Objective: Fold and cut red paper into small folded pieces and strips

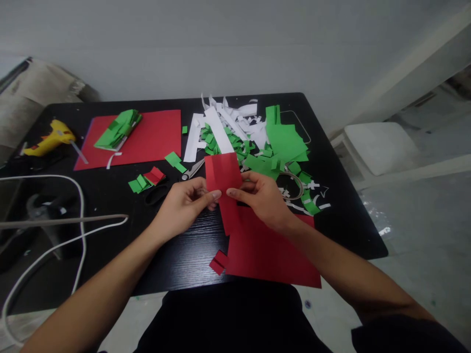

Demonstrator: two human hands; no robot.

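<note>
Between my two hands is a piece of red paper (222, 169), raised above the table's middle. My left hand (187, 201) pinches its lower left edge with thumb and fingers. On the other side, my right hand (263, 196) grips the lower right edge, its thumb lying across the front. A narrower red strip (228, 215) hangs below the thumbs; whether it joins the upper piece I cannot tell. Beneath my right hand lies a large red sheet (272, 250), with small folded red pieces (219, 262) at its left corner. Scissors (193, 169) rest just beyond my left hand, partly hidden.
White strips (217, 127) and green scraps (283, 142) heap up at the back. A tape roll (294, 186) sits right. Leftward are a yellow glue gun (51, 138), another red sheet (158, 135) bearing folded green paper (119, 128), and white cables (81, 211).
</note>
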